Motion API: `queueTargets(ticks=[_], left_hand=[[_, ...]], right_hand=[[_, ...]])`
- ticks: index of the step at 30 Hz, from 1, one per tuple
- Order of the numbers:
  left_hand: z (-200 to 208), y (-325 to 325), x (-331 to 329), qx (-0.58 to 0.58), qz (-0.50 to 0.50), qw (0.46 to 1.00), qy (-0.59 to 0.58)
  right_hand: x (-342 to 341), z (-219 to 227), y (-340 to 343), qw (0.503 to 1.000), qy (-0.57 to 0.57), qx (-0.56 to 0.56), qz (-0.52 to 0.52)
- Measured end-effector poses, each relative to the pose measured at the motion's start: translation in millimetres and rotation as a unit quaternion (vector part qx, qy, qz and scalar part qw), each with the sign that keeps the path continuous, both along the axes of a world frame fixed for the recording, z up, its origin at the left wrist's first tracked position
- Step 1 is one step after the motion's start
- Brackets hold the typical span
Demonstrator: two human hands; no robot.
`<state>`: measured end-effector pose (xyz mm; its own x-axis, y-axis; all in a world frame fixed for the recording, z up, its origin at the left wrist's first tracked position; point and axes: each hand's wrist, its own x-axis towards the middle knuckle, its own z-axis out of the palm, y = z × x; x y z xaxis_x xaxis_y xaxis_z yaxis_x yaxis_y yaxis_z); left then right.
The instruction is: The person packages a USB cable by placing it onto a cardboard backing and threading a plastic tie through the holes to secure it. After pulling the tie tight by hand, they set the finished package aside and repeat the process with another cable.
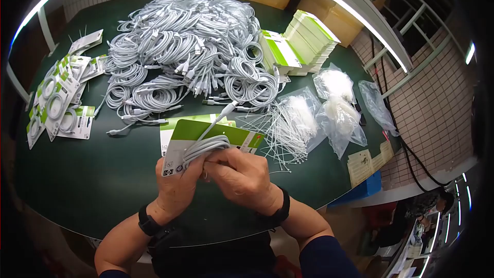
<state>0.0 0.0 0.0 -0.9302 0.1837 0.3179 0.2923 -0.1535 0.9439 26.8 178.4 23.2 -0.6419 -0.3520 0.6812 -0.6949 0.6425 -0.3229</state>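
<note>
Between my hands a green and white packaging card (177, 148) is tilted up, with a coiled grey-white USB cable (208, 144) against its face. The cable's connector end sticks up past the card's top edge. My left hand (177, 190) is closed on the card's lower edge and the coil. My right hand (244, 177) is pinched beside the coil, fingertips close to the left thumb; what is between them is mostly hidden. Another green and white card (169, 131) lies on the table just behind. Loose white cable ties (283, 134) are spread to the right.
A large heap of coiled cables (185, 46) covers the back of the dark green table (108, 175). Cards with cables (55, 104) pile up at left. Stacked cards (311, 41) stand back right, near plastic bags of ties (339, 116). A person (411, 216) sits farther right.
</note>
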Motion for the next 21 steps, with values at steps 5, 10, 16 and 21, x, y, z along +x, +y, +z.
queueTargets(ticks=[5,10,16,21], left_hand=[[0,-3,-1,0.017,0.005,0.996,-0.088],[6,-1,-5,0.115,-0.026,0.987,-0.108],[9,6,2,0.154,-0.052,0.978,-0.133],[4,2,5,0.12,-0.073,0.982,-0.127]], right_hand=[[-6,5,4,0.996,0.053,-0.067,0.038],[-20,13,53,0.915,-0.058,-0.379,-0.126],[-39,-46,66,0.668,-0.481,-0.551,0.136],[-3,-82,68,0.54,-0.55,-0.582,0.259]])
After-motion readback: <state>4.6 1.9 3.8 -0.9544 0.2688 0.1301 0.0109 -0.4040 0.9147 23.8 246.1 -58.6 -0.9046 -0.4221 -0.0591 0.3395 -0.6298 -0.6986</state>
